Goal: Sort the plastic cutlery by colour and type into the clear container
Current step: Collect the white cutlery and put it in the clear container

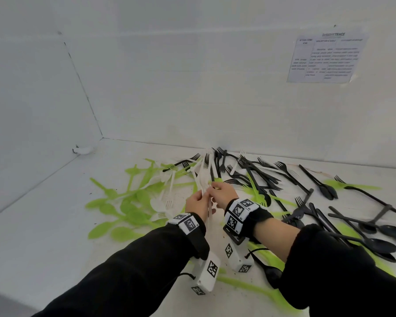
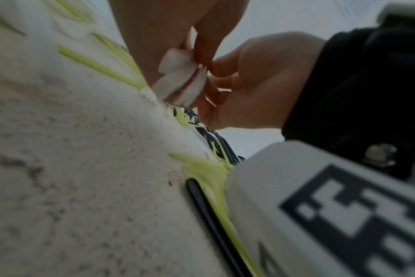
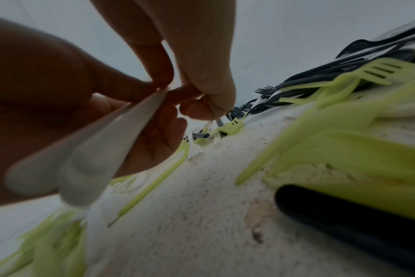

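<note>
At the left of the head view green spoons (image 1: 114, 209) lie fanned on the white bench (image 1: 44, 225), a few white forks (image 1: 167, 179) among them. Middle of the frame, the left hand (image 1: 198, 203) has its fingers (image 2: 201, 48) curled round a bunch of white cutlery (image 1: 202, 177), handle ends poking out below the palm, the heads fanning toward the back wall. The right hand (image 1: 222, 193) meets it just beside, thumb and forefinger pinching the same white handles (image 3: 121, 131), so the bunch sits between both sets of fingers, touching each. To the right black forks and spoons (image 1: 318, 193) sprawl across the bench, green pieces underneath. I see no clear container in any view, so wherever it stands, the bunch has a way to travel. What I'd worry about: the handles are thin and slick and the bunch is splayed, not squared, so one piece could slide out as the right hand lets go or shifts its pinch. A black fork (image 1: 207, 160) also stands up close against the white heads; whether it is caught in the bunch I cannot tell, and if so it would land in the wrong group.
</note>
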`<state>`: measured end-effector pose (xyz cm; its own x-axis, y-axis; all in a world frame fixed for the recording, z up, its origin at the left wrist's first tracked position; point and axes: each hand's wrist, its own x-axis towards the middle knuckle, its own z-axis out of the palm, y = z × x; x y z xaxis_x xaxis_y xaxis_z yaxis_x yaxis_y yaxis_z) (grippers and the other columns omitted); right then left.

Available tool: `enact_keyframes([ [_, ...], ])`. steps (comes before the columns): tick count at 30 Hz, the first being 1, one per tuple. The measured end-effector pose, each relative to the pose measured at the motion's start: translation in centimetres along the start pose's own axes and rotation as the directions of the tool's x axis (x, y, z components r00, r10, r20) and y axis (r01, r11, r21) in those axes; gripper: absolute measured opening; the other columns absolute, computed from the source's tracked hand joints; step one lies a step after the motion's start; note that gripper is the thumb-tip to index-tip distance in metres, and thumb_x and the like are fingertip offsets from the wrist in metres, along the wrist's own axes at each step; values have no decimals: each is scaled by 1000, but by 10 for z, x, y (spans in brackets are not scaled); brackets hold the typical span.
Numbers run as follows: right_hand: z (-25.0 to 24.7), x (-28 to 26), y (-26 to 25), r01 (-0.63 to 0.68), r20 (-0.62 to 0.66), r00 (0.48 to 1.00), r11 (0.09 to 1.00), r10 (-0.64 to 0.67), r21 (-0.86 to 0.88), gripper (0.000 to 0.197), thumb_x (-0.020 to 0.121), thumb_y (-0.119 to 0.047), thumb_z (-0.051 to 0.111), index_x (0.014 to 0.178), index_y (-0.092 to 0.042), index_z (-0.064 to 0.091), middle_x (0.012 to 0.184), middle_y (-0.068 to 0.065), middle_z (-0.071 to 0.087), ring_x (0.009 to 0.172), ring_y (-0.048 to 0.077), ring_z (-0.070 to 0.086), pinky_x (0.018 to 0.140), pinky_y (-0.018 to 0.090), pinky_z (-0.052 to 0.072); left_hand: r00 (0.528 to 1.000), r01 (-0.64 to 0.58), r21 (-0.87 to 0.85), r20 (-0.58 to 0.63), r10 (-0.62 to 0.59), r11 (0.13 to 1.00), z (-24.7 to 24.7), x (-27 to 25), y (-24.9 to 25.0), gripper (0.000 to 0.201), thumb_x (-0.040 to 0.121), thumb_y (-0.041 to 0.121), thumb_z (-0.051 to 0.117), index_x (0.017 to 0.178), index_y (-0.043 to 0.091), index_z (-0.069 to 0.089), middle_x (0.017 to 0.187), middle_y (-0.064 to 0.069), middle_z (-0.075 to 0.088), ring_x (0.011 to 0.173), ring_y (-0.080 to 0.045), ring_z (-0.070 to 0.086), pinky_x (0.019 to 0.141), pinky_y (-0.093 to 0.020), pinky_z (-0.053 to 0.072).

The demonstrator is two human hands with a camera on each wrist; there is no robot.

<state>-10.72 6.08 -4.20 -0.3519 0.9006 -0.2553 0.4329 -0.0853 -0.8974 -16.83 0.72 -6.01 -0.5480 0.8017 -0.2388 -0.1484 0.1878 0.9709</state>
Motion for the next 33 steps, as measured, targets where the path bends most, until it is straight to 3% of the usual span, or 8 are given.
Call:
enact_keyframes([
  [4,9,-1,-4,84,-37,996,996,-84,-15,18,90,-19,55,101,-10,66,89,3,63,84,20,60,83,35,53,998,60,-75,23,-59,995,-14,2,6,16,99,17,44,105,7,55,91,-12,62,69,-19,62,55,-28,52],
  [9,30,1,-20,114,56,993,984,-107,-139,27,92,-9,43,107,-4,65,85,2,59,62,11,48,55,20,38,995,22,-64,-96,-28,998,-39,6,11,20,94,5,43,79,11,56,81,-7,61,52,-15,47,42,-21,35],
  [15,64,-2,-19,304,368,925,759,-91,-575,17,85,-31,64,84,-14,62,81,-2,58,66,9,47,62,19,42,972,8,-61,-235,-22,998,-81,17,27,17,93,7,45,81,11,57,75,-3,56,44,-14,41,38,-18,31],
  [18,75,0,-20,350,393,913,710,-112,-611,38,81,-26,70,111,-6,58,116,11,59,93,19,54,82,28,45,967,11,-95,-251,-34,995,-96,21,31,12,94,5,42,97,8,54,74,-2,54,47,-14,38,35,-16,28],
  [22,67,11,-30,290,326,943,655,-70,-698,31,94,-17,51,121,-2,50,129,15,52,120,28,50,94,30,43,969,-5,-70,-247,-12,998,-107,25,32,12,94,5,42,98,7,53,75,-2,54,48,-14,38,35,-16,28],
  [26,57,24,-31,172,178,982,700,-65,-693,18,94,-12,42,78,-5,47,97,13,56,100,30,53,72,29,43,971,-7,-82,-238,-13,997,-109,30,32,12,94,6,43,95,9,55,74,-2,54,48,-14,38,35,-16,28],
  [30,60,26,-32,229,228,969,691,-95,-686,34,89,-24,56,119,-9,57,124,10,58,114,25,54,85,27,44,976,-15,-86,-219,-4,996,-106,33,33,12,95,8,44,92,11,56,74,-2,54,47,-14,39,38,-18,29],
  [33,72,24,-29,317,344,936,603,-75,-732,50,81,-27,69,125,-12,52,128,9,54,117,24,51,89,27,43,980,-9,-73,-197,-6,997,-105,34,32,12,96,10,44,93,10,56,74,-2,54,48,-14,39,41,-20,29],
])
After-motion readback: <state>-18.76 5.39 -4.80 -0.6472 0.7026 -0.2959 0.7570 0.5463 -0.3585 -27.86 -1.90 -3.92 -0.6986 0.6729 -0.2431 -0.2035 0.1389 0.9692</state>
